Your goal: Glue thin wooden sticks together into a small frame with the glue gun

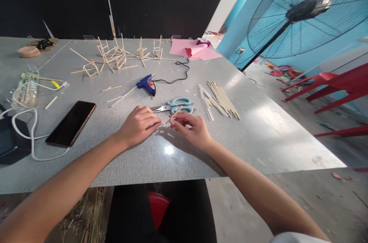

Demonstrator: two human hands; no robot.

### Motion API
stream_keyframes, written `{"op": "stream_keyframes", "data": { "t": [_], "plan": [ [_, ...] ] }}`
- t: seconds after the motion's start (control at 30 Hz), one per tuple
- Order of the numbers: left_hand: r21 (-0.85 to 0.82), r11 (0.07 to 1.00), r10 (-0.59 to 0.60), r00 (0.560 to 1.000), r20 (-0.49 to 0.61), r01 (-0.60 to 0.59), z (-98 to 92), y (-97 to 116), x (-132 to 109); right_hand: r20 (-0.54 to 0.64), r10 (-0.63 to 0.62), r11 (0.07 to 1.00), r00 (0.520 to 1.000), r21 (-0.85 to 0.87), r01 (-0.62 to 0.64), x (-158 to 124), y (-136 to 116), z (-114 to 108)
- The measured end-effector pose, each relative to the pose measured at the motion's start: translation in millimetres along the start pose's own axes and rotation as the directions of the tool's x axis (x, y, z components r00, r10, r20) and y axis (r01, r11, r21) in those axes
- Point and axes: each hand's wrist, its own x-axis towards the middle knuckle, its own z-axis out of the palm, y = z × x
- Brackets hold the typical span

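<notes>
Pinching one slim, straight, tan stick [177, 112], the right hand [191, 128] holds it at a slant above the near middle of the table [258, 139], upper end toward the far right. Thumb and fingers are set narrow on it. The left hand [140, 125] has its thumb and forefinger together beside the stick's lower end; whether they grip anything cannot be told. One pair of scissors [165, 108] lies just beyond the hands. One glue gun [146, 84] lies farther left, one phone [71, 123] at near left. Loose sticks [225, 99] lie to the right; overlap prevents an exact count.
</notes>
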Motion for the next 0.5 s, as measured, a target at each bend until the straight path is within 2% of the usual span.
{"op": "stream_keyframes", "data": {
  "t": [0.2, 0.5],
  "plan": [
    [0.001, 1.0, -0.017, 0.999, 0.036, 0.017, 0.1, 0.3, -0.4, -0.004, -0.035, 0.999, 0.999, 0.003, 0.035, -0.9, -0.3, 1.0],
    [0.003, 1.0, -0.029, 0.999, 0.029, 0.029, 0.7, -0.2, -0.9, -0.002, -0.067, 0.998, 0.998, 0.01, 0.067, -1.1, 0.2, 0.7]
  ]
}}
